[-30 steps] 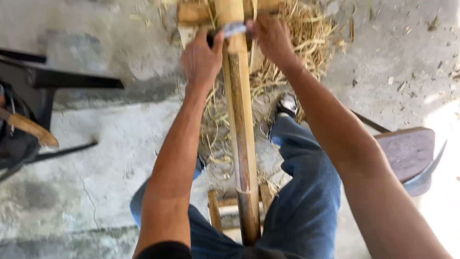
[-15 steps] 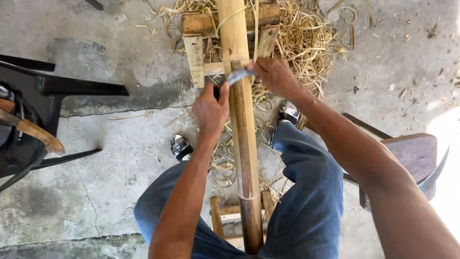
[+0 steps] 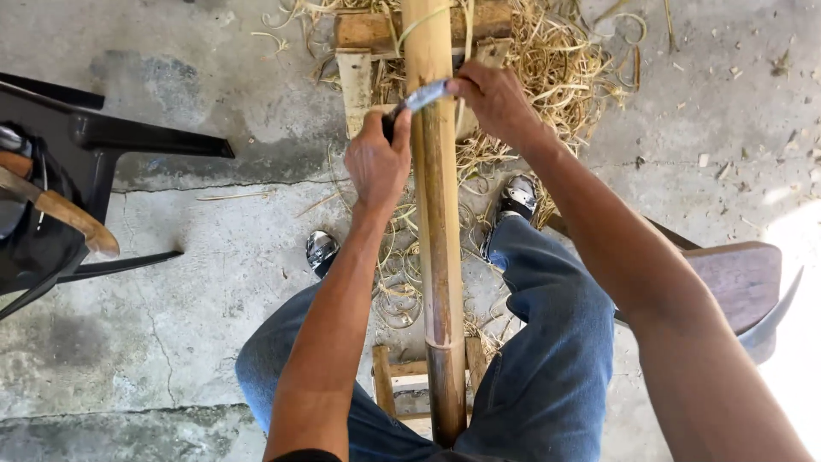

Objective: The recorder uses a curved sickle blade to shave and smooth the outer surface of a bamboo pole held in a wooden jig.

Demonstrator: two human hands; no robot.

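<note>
A long bamboo pole (image 3: 438,214) runs from between my knees up to a wooden stand (image 3: 368,34) at the top. Across it lies a metal blade (image 3: 425,94), tilted, held at both ends. My left hand (image 3: 376,162) grips the blade's dark handle end left of the pole. My right hand (image 3: 492,103) grips the other end on the right. The blade rests on the pole's upper part, just below the stand.
Curled bamboo shavings (image 3: 564,60) litter the concrete floor around the stand and my shoes. A black chair (image 3: 94,137) with a bag and a wooden handle stands at left. A wooden stool (image 3: 744,274) sits under my right leg. A small wooden frame (image 3: 393,385) supports the pole's near end.
Both hands have drawn the blade down the pole toward me, away from the wooden stand. The pole stays in place.
</note>
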